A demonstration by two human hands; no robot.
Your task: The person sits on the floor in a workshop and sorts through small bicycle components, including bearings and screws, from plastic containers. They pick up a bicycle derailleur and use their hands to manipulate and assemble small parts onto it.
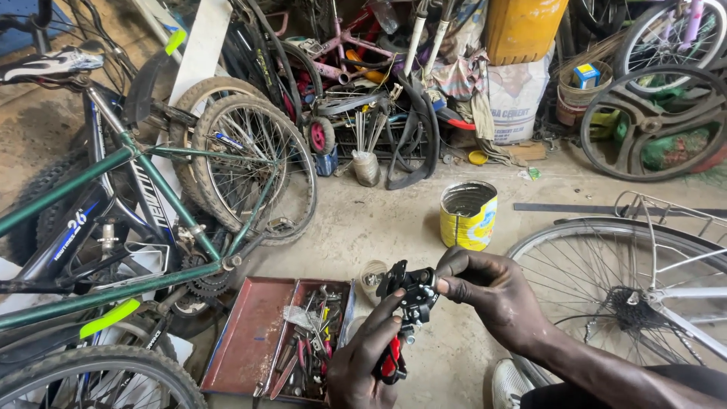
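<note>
A black bicycle derailleur part (413, 291) is pinched between the fingers of my right hand (485, 291), held up above the concrete floor. My left hand (367, 360) grips a tool with a red and black handle (391, 363) whose tip is set against the underside of the derailleur part. Both hands hover just right of an open red metal toolbox (250, 337) filled with several hand tools.
A green bicycle (113, 227) stands on the left. A bicycle wheel with sprocket and rack (636, 288) is at the right. A yellow tin can (469, 216) sits on the floor ahead. Wheels, frames, a sack and a yellow drum (522, 26) crowd the back.
</note>
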